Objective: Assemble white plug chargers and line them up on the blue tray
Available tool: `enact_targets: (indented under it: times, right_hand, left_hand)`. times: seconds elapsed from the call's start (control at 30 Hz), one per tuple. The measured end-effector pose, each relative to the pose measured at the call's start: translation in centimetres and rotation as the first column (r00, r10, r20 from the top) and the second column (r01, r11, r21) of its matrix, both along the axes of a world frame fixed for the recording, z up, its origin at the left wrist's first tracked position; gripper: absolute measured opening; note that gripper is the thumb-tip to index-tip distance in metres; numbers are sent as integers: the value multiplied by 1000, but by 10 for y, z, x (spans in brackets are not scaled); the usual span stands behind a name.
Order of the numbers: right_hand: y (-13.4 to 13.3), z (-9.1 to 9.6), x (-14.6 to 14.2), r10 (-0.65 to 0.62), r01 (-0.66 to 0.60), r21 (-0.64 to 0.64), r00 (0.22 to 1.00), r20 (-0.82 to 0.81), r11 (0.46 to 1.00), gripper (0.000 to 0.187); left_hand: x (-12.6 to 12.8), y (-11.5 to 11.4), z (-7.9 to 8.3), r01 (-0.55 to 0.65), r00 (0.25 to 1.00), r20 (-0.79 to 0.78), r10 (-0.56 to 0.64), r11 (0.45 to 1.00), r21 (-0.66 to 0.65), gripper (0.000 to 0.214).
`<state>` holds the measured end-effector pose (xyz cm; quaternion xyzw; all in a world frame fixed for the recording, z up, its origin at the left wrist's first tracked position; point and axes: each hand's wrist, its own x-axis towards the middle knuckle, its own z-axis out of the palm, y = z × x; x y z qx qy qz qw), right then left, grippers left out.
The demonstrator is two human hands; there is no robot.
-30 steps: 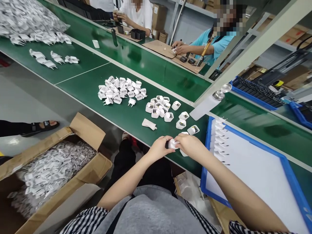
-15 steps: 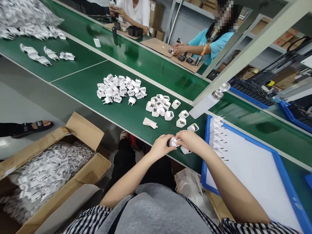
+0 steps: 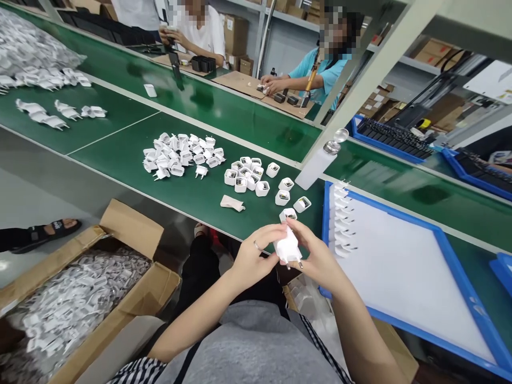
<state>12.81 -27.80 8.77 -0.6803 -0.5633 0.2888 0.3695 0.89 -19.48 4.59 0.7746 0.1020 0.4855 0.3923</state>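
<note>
Between my two hands is a white two-pin plug charger (image 3: 288, 248), its metal pins pointing down toward me. My left hand (image 3: 256, 253) grips it from the left with thumb and fingers, and a ring shows on one finger. From the other side my right hand (image 3: 318, 256) closes on the same charger. Just beyond my fingertips stands an open white charger housing (image 3: 288, 214), partly hidden by my hand. Several more open housings (image 3: 246, 175) with parts inside stand in a cluster farther back. A pile of white plug caps (image 3: 180, 154) lies to their left.
A blue-rimmed white tray (image 3: 400, 256) on the right holds a row of finished-looking plugs (image 3: 343, 218). A white pump bottle (image 3: 318, 165) stands by the post. A small cloth pouch (image 3: 232, 203) lies near the bench edge. An open carton (image 3: 132, 224) sits lower left. Co-workers sit across the bench.
My hands have lifted the charger nearer to me and turned it, so its pins now face me. The whole view has shifted slightly.
</note>
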Motion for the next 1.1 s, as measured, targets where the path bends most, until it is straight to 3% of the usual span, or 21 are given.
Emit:
enact_targets:
  times: [0.17, 0.27, 0.4, 0.47, 0.63, 0.77, 0.9, 1.0, 1.1]
  right_hand:
    - [-11, 1, -4, -6, 11, 101, 998, -56, 995, 64]
    - [-18, -2, -2, -8, 35, 145, 983, -182, 989, 59]
    - [-27, -7, 6, 137, -35, 196, 832, -537, 980, 51]
    - [-29, -6, 9, 124, -24, 164, 765, -632, 986, 48]
    - [-27, 10, 5, 18, -14, 11, 813, -583, 1000, 49]
    - [-27, 19, -3, -48, 64, 19, 890, -453, 998, 43]
    - [-27, 16, -8, -88, 116, 44, 909, -408, 992, 44]
    - [-26, 12, -9, -151, 201, 81, 898, -412, 976, 43]
    - [-26, 7, -9, -186, 261, 107, 871, -454, 959, 44]
  left_hand:
    - [3, -6, 1, 39, 999, 8, -39, 999, 6, 34]
    - [7, -9, 1, 48, 998, 35, -48, 999, -1, 34]
    - [11, -13, 0, 115, 988, 104, -114, 993, 0, 34]
    - [12, -15, -2, 170, 978, 118, -173, 985, 30, 36]
    - [10, -14, -5, 242, 958, 116, -262, 956, 166, 41]
    - [8, -12, -3, 253, 953, 108, -281, 942, 221, 40]
    - [6, -13, 0, 230, 957, 124, -264, 944, 236, 43]
    - [1, -13, 3, 288, 957, -1, -290, 948, 133, 51]
    - [-7, -9, 8, 427, 878, -183, -443, 896, -122, 76]
